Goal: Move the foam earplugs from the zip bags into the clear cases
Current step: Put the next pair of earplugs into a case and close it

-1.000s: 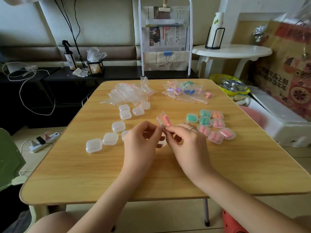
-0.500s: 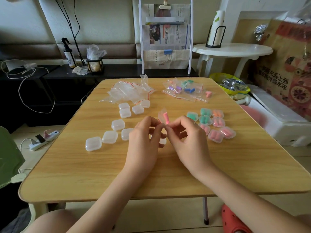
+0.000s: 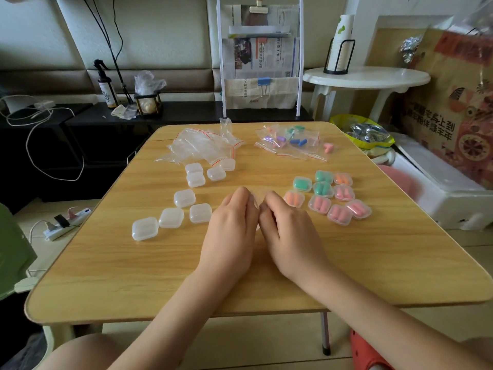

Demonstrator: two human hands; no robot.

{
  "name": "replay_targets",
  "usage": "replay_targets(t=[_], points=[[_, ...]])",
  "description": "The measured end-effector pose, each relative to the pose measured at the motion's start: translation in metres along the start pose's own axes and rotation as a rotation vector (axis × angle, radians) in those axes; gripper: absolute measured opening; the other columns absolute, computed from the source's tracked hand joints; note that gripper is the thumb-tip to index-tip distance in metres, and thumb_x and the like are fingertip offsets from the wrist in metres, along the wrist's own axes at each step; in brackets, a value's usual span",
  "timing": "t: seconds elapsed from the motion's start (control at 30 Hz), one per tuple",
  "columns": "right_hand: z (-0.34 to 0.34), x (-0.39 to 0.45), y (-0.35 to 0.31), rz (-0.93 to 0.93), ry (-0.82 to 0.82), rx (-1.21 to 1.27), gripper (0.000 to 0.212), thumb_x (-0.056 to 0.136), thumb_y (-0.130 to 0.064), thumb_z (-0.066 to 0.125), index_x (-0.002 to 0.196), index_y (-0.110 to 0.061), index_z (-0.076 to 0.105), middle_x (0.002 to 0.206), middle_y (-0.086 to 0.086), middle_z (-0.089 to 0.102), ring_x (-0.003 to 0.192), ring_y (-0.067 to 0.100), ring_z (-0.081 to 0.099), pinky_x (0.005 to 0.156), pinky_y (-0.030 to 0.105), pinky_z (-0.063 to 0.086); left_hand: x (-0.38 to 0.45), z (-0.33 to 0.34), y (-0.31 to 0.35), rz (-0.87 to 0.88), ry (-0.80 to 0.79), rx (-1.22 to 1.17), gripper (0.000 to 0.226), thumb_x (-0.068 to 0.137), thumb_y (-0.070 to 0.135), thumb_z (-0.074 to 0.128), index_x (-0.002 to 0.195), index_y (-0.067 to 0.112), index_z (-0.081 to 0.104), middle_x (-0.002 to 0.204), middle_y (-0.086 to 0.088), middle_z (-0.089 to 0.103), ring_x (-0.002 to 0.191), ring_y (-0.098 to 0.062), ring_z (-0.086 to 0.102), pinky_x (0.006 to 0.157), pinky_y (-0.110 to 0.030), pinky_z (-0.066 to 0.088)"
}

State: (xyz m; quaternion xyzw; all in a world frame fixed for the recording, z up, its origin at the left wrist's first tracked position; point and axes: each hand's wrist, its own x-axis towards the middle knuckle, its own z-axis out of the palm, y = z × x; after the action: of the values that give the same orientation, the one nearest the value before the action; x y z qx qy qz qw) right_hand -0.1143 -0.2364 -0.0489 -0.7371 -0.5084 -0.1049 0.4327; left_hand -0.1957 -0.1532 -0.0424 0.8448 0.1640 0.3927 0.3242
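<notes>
Earplugs for the step in hand are not visible: the left hand (image 3: pixel 230 225) and right hand (image 3: pixel 289 231) lie knuckles-up on the surface (image 3: pixel 266 289), side by side, fingertips meeting at the far end. A glint of clear plastic shows where the tips meet, but whether either hand pinches a bag or a case I cannot tell.

If a bag is there, the step probably goes best by holding it low over the surface, parting the zip fully, and tipping the pair straight into an open case so the light foam cannot bounce away. Press the lid until it seats.

Left of the hands sit eight empty cases (image 3: pixel 184 198), lids down, loosely scattered. To the right stand nine filled cases (image 3: pixel 319 204) in a tight cluster: three with green plugs, two orange, four pink.

Farther back, a heap of emptied bags (image 3: pixel 202 145) lies at far left, too overlapped to count. At far right lie full bags (image 3: pixel 290 140) with purple, blue, green and pink plugs, perhaps five or six.
</notes>
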Motion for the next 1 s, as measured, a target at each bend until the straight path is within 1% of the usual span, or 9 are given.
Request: replay_targets(t=[0.17,0.27,0.4,0.53,0.6,0.67,0.77,0.87,1.0], points=[[-0.0023,-0.0015,-0.0015,0.020,0.047,0.004,0.019,0.089,-0.036,0.029,0.075,-0.024,0.033,0.051,-0.013,0.031,0.045,0.009,0.030,0.046,0.028,0.016,0.0033,0.0008,-0.0006,0.008,-0.050,0.077,0.026,0.098,0.019,0.039,0.073,0.017,0.033,0.065,0.005,0.038,0.061,-0.016,0.037,0.057,-0.035,0.030],[-0.0024,-0.0016,-0.0016,0.029,0.077,-0.044,0.018,0.088,-0.034,0.030,0.075,-0.022,0.031,0.051,-0.013,0.027,0.045,0.011,0.027,0.047,0.028,0.014,0.0059,0.0013,0.0000,0.001,-0.081,0.102,0.034,0.097,0.015,0.040,0.069,0.027,0.024,0.064,0.006,0.036,0.058,-0.013,0.034,0.056,-0.033,0.023],[-0.0023,-0.0017,-0.0004,0.058,0.085,-0.053,0.018,0.090,-0.027,0.037,0.074,-0.022,0.031,0.051,-0.013,0.027,0.043,0.007,0.028,0.042,0.021,0.016,0.0081,0.0005,-0.0033,0.026,-0.105,0.118,0.029,0.097,0.020,0.035,0.070,0.021,0.027,0.063,0.006,0.036,0.057,-0.012,0.035,0.054,-0.030,0.024],[-0.0027,0.0006,-0.0003,0.039,0.079,0.064,0.023,0.094,-0.032,0.036,0.074,-0.020,0.036,0.053,-0.012,0.035,0.048,0.009,0.037,0.045,0.026,0.024,0.0070,-0.0017,0.0008,-0.053,-0.079,-0.042,0.031,0.099,0.015,0.039,0.068,0.017,0.037,0.061,0.004,0.043,0.058,-0.010,0.039,0.054,-0.022,0.031],[-0.0029,0.0014,-0.0001,0.043,0.065,0.127,0.024,0.099,-0.026,0.042,0.076,-0.019,0.039,0.055,-0.013,0.040,0.050,0.008,0.042,0.046,0.025,0.029,0.0073,-0.0025,0.0043,-0.066,-0.063,-0.102,0.035,0.100,0.029,0.038,0.072,0.008,0.043,0.063,-0.005,0.049,0.059,-0.016,0.043,0.056,-0.029,0.035],[-0.0032,0.0018,-0.0002,0.057,0.035,0.177,0.023,0.100,-0.020,0.043,0.078,-0.017,0.039,0.056,-0.013,0.042,0.051,0.007,0.043,0.048,0.027,0.032,0.0077,-0.0021,0.0048,-0.058,-0.062,-0.126,0.038,0.096,0.038,0.038,0.075,0.007,0.045,0.065,-0.006,0.054,0.062,-0.019,0.048,0.059,-0.032,0.038],[-0.0024,0.0020,-0.0015,0.067,-0.014,0.205,0.022,0.101,-0.018,0.041,0.078,-0.017,0.037,0.058,-0.010,0.043,0.051,0.009,0.041,0.050,0.038,0.036,0.0072,-0.0011,0.0033,-0.087,-0.065,-0.206,0.030,0.100,0.023,0.043,0.074,0.009,0.042,0.062,0.004,0.052,0.060,-0.015,0.048,0.060,-0.034,0.042],[-0.0022,0.0018,-0.0019,0.035,-0.025,0.146,0.022,0.099,-0.021,0.039,0.077,-0.020,0.036,0.056,-0.009,0.045,0.051,0.013,0.041,0.050,0.038,0.035,0.0061,0.0003,0.0010,-0.064,-0.062,-0.221,0.029,0.098,0.026,0.040,0.075,0.007,0.040,0.062,0.010,0.047,0.059,-0.011,0.044,0.059,-0.031,0.040],[-0.0005,0.0015,-0.0019,0.016,-0.055,-0.001,0.019,0.093,-0.028,0.037,0.074,-0.025,0.037,0.053,-0.012,0.037,0.051,0.019,0.039,0.049,0.033,0.028,0.0061,0.0000,-0.0035,-0.070,-0.059,-0.184,0.024,0.099,0.021,0.043,0.077,0.011,0.040,0.066,0.004,0.048,0.061,-0.013,0.043,0.059,-0.030,0.038]])
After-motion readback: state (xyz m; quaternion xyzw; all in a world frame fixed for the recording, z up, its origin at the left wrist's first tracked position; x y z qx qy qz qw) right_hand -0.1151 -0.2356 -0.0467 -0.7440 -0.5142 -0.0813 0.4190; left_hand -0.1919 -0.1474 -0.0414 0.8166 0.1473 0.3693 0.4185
